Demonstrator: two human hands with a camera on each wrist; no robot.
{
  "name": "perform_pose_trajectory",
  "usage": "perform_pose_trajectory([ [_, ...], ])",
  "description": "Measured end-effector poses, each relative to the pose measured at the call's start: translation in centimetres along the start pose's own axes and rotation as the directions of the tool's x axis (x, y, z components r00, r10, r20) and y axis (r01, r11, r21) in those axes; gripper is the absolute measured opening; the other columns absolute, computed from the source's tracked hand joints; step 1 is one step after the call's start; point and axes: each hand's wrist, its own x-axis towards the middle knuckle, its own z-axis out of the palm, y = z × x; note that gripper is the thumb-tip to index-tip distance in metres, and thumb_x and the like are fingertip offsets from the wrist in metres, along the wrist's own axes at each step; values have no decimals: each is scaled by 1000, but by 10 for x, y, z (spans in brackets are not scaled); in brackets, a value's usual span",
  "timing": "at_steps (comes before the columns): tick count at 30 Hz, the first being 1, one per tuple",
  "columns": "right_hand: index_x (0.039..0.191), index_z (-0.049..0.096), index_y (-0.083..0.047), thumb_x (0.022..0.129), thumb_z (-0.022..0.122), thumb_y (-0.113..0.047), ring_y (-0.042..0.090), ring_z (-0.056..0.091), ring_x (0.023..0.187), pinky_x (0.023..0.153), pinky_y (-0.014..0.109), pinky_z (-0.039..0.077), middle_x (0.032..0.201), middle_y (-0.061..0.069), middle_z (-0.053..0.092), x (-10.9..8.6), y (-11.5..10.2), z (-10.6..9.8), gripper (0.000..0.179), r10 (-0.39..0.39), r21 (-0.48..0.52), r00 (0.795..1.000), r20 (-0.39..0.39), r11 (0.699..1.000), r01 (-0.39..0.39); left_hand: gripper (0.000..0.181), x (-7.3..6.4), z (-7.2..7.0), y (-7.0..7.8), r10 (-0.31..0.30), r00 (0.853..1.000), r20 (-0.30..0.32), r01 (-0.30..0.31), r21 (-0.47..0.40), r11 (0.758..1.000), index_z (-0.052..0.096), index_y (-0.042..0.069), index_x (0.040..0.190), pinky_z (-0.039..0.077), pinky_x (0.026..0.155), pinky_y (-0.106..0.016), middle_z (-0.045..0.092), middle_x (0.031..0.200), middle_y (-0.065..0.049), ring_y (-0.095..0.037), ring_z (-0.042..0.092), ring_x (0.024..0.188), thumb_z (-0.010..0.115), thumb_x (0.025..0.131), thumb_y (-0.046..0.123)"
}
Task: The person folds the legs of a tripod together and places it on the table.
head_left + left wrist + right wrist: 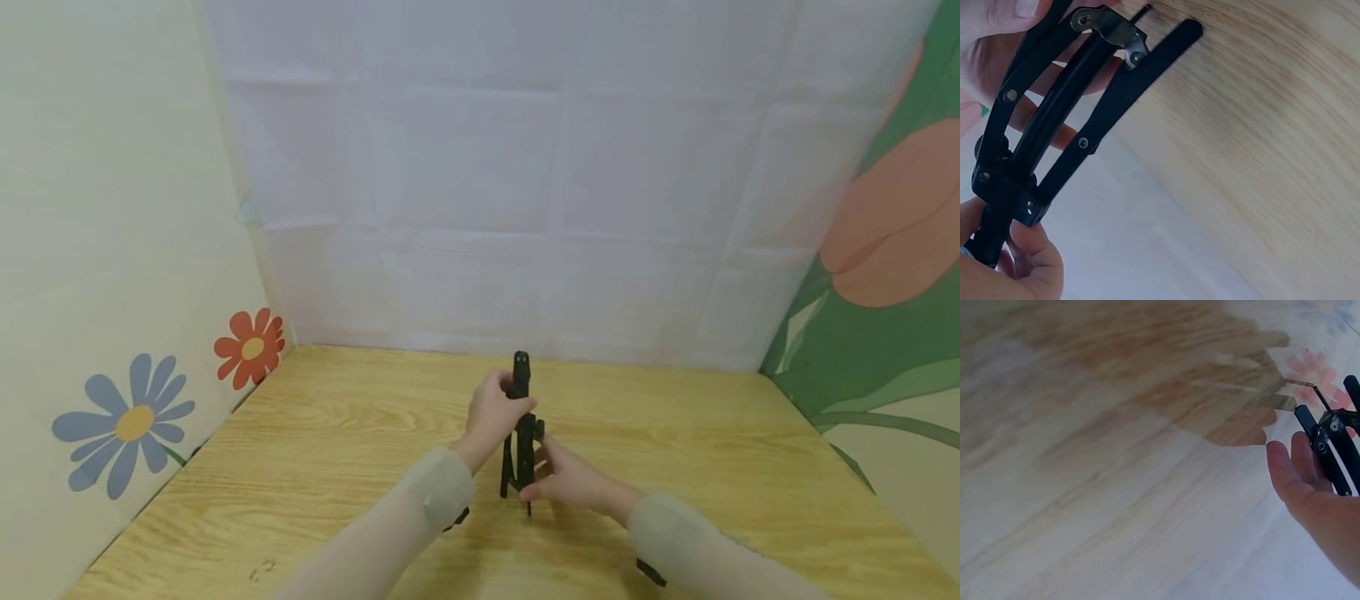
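Observation:
A black folding mini tripod (525,458) stands nearly upright over the wooden table, its riveted legs pointing down and partly spread. My left hand (497,412) grips its upper part, thumb across the near side. In the left wrist view, the left hand's fingers (1038,265) pinch the shaft just below the collar where the leg braces (1060,181) are hinged. Lower down, my right hand (570,482) holds the leg section between thumb and fingers. The right wrist view shows the right hand's fingers (1288,472) along a leg (1335,465).
The wooden tabletop (360,417) runs back to a creased white cloth (465,167). A flower-printed panel (135,275) stands at the left, and a green leaf-and-petal panel (900,333) at the right. Small black pieces (651,572) show by both sleeves.

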Motion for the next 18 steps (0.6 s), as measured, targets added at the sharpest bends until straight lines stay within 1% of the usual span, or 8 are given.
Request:
perform_pose_trajectory([
  [5, 150, 19, 5, 83, 77, -7, 30, 61, 99, 83, 46, 51, 114, 18, 58, 2, -1, 2, 89, 17, -8, 1000, -13, 1000, -17, 43, 3, -6, -5, 35, 997, 70, -35, -7, 999, 54, -4, 121, 54, 74, -36, 58, 111, -16, -22, 58, 85, 74, 85, 6],
  [8, 149, 20, 5, 82, 77, -5, 28, 60, 97, 82, 44, 51, 112, 17, 58, 3, -2, 3, 89, 17, -21, 1000, -19, 1000, -17, 43, 5, -9, -7, 43, 995, 90, -42, -18, 999, 54, -4, 123, 54, 71, -33, 58, 111, -16, -20, 57, 81, 73, 85, 4],
  [13, 147, 21, 8, 79, 77, 4, 27, 60, 93, 78, 39, 51, 109, 17, 58, 5, 1, 4, 88, -24, -20, 1000, -11, 1000, 23, 40, 8, -10, -9, 37, 996, 76, -34, -31, 999, 55, -4, 120, 55, 69, -31, 59, 110, -15, -19, 58, 80, 74, 85, 2],
  [18, 145, 22, 9, 78, 77, 5, 27, 60, 91, 76, 37, 51, 106, 15, 58, 8, 4, 2, 86, -65, -28, 998, 3, 997, 66, 39, 8, -8, -8, 26, 998, 65, -23, -38, 999, 55, -4, 119, 55, 68, -31, 59, 110, -15, -18, 59, 79, 73, 85, 0],
])
